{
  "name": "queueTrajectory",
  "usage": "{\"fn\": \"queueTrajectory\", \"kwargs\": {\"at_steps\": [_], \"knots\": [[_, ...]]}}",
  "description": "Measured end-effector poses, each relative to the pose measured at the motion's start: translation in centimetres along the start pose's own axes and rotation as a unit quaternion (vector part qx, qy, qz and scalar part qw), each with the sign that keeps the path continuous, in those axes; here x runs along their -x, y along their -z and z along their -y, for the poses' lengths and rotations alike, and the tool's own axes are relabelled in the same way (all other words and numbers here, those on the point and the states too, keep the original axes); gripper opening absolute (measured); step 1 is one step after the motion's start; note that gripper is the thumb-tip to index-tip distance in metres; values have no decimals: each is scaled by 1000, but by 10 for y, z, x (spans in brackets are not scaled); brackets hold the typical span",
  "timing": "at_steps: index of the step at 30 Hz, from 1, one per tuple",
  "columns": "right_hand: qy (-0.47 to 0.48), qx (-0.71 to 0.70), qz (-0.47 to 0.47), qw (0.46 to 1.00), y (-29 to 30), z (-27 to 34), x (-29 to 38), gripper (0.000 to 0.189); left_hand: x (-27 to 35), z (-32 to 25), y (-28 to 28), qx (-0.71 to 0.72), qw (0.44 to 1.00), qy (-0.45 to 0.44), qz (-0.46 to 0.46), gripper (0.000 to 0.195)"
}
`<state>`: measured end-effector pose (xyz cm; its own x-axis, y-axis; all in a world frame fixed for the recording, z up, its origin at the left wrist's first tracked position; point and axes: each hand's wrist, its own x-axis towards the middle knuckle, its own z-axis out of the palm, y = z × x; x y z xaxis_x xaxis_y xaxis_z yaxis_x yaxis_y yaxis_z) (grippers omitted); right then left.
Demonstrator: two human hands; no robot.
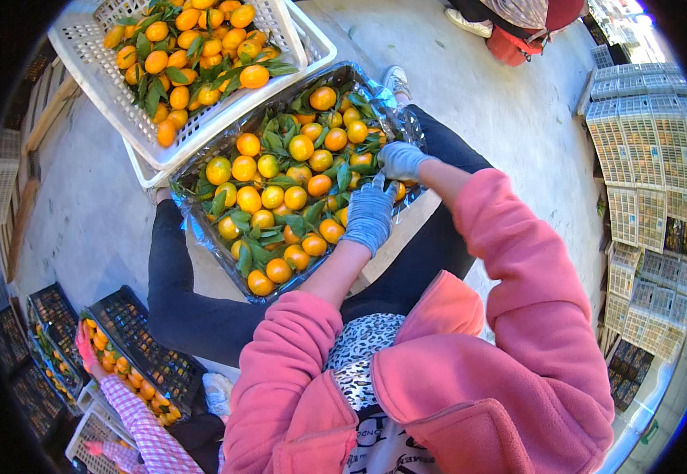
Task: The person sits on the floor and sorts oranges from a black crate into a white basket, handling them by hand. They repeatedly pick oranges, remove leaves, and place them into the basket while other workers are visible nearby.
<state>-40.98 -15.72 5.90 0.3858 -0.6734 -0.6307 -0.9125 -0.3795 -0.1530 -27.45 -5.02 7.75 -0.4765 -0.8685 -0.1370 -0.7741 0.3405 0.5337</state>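
A black crate lined with clear and blue plastic film [204, 234] lies tilted across my lap, filled with orange and yellow-green mandarins [272, 197] and green leaves [275, 142]. My left hand [372, 214], in a grey knit glove, rests palm down on the fruit near the crate's right end. Just beyond it, my right hand [402, 161], gloved alike, is at the right end with its fingers curled down among fruit and leaves. The two hands nearly touch. Their fingertips are partly hidden, so whether either grips a mandarin does not show.
White plastic crates [97, 118], one in another, stand beyond the lap crate with leafy mandarins. At lower left a co-worker's pink-gloved hand [85, 346] touches a black crate [148, 349] of fruit. Stacked crates [645, 160] line the right. Another person's shoe [469, 22] is at the top.
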Motion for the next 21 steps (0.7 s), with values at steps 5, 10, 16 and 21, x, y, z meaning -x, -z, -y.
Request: {"fn": "queueTrajectory", "kwargs": {"at_steps": [5, 10, 16, 21], "knots": [[-75, -55, -29, 995, 12, -24, 51, 35, -12, 3, 7, 57, 998, 13, 37, 38], [-94, -80, -88, 988, -3, -17, 80, 56, -18, 8, 10, 103, 994, 33, 16, 41], [-98, -35, -59, 993, -3, -10, 78, 52, -28, 10, 1, 107, 992, 57, 21, 37], [-89, -3, -42, 995, 6, -5, 69, 46, -30, 7, -5, 81, 995, 59, -6, 34]]}}
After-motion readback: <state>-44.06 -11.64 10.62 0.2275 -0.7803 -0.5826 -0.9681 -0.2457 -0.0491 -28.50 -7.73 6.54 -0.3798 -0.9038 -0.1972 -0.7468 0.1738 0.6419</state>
